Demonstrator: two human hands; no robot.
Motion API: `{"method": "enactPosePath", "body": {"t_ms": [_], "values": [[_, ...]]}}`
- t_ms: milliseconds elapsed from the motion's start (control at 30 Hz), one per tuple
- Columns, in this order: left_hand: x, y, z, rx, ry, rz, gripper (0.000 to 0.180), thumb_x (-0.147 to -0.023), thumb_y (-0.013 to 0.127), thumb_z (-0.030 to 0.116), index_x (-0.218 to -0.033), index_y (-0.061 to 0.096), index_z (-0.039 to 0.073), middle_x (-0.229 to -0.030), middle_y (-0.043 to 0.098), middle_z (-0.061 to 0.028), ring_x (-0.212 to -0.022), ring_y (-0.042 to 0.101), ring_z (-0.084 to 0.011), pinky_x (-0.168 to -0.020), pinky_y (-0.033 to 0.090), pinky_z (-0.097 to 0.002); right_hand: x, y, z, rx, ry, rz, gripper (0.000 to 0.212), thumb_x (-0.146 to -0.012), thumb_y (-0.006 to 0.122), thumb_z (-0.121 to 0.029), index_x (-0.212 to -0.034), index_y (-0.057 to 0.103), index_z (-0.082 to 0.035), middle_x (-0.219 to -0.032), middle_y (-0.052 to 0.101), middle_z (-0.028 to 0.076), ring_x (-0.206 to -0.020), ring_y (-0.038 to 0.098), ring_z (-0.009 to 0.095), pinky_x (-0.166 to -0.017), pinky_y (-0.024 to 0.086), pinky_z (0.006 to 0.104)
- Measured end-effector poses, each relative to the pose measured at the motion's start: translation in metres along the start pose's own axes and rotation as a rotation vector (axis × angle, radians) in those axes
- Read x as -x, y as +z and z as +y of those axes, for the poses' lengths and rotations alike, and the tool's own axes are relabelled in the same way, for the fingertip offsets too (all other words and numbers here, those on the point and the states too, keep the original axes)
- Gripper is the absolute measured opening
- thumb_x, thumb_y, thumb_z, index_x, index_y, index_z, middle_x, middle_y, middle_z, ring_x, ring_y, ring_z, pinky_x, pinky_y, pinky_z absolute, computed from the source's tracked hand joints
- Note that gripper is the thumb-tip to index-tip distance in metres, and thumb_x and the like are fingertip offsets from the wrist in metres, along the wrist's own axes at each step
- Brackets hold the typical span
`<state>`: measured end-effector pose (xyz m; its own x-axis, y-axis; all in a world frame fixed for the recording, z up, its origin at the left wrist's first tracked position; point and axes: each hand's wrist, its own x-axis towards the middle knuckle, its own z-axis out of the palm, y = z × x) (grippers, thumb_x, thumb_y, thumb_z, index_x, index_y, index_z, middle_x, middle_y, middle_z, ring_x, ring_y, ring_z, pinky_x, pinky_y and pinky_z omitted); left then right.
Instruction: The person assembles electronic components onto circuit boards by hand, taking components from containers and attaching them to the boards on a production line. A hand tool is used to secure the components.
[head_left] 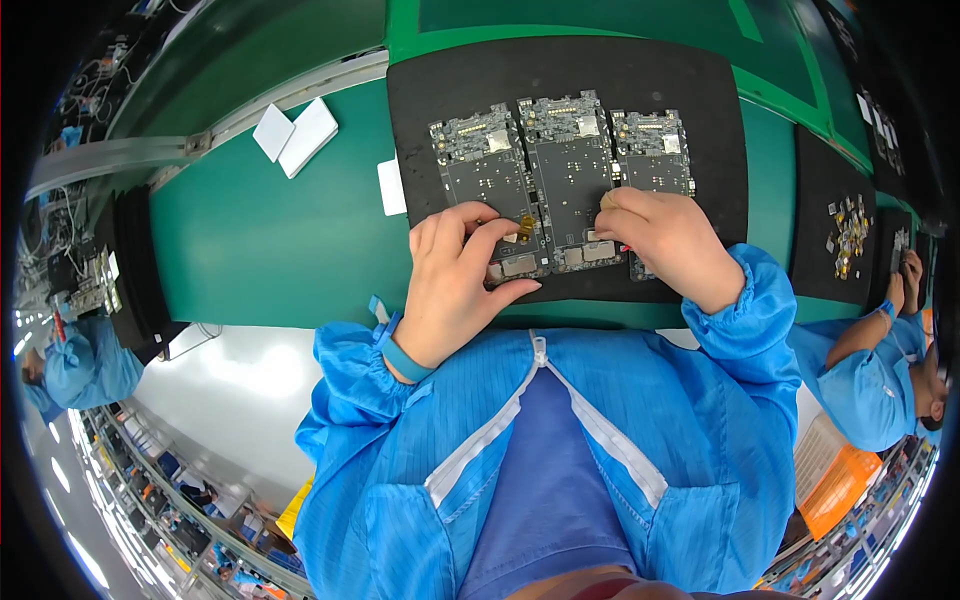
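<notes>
Three dark circuit boards lie side by side on a black mat (680,75): a left board (475,185), a middle board (570,175) and a right board (655,175). My left hand (445,275) rests over the lower part of the left board, thumb and index finger apart. At its index fingertip sits a small amber flex piece (526,229). My right hand (665,235) is closed in a pinch over the lower middle and right boards. Whatever is between its fingertips is mostly hidden; a small red bit shows below them.
White cards (305,135) lie on the green table (270,240) at left, and another white card (391,187) touches the mat. At right, a black mat holds a pile of small gold parts (850,235). A co-worker in blue (870,380) works beyond it.
</notes>
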<state>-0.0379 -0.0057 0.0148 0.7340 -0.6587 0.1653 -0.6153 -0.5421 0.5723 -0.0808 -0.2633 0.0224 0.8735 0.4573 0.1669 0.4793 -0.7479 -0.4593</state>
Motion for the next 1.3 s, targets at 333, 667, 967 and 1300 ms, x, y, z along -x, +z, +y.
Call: {"method": "enactPosePath", "body": {"t_ms": [333, 667, 967, 1300], "values": [[0.003, 0.003, 0.0, 0.009, -0.012, 0.038, 0.054, -0.054, 0.088, 0.021, -0.101, 0.064, 0.009, -0.109, 0.054, -0.007, -0.1, 0.051, -0.0255, -0.086, 0.037, -0.0351, 0.006, 0.002, -0.022, -0.081, 0.19, -0.016, 0.038, -0.07, 0.075, -0.016, -0.101, 0.056, -0.006, -0.097, 0.054, 0.008, -0.076, 0.063, 0.027, -0.065, 0.051, 0.0361], [0.012, 0.01, -0.002, 0.044, -0.026, 0.116, 0.05, -0.058, 0.086, 0.023, -0.1, 0.064, 0.011, -0.108, 0.055, -0.0042, -0.099, 0.049, -0.0246, -0.086, 0.034, -0.0367, 0.007, 0.005, -0.03, -0.151, 0.275, -0.036, 0.033, -0.071, 0.075, -0.01, -0.099, 0.059, -0.007, -0.095, 0.054, 0.007, -0.076, 0.064, 0.024, -0.064, 0.051, 0.0349], [0.016, 0.015, -0.004, 0.027, -0.021, 0.142, 0.051, -0.055, 0.088, 0.023, -0.098, 0.066, 0.01, -0.106, 0.056, -0.0045, -0.098, 0.051, -0.0232, -0.085, 0.035, -0.0339, 0.005, 0.001, -0.034, -0.192, 0.315, -0.034, 0.029, -0.073, 0.073, -0.012, -0.098, 0.06, -0.007, -0.095, 0.055, 0.007, -0.076, 0.064, 0.025, -0.064, 0.051, 0.0352], [0.021, 0.018, -0.004, 0.043, -0.061, 0.223, 0.052, -0.055, 0.087, 0.027, -0.1, 0.064, 0.011, -0.109, 0.054, -0.0065, -0.1, 0.05, -0.0237, -0.086, 0.032, -0.0375, -0.047, 0.024, -0.036, -0.182, 0.132, -0.057, 0.015, -0.078, 0.067, -0.009, -0.092, 0.062, -0.009, -0.09, 0.053, 0.007, -0.074, 0.06, 0.029, -0.062, 0.048, 0.0379]]}}
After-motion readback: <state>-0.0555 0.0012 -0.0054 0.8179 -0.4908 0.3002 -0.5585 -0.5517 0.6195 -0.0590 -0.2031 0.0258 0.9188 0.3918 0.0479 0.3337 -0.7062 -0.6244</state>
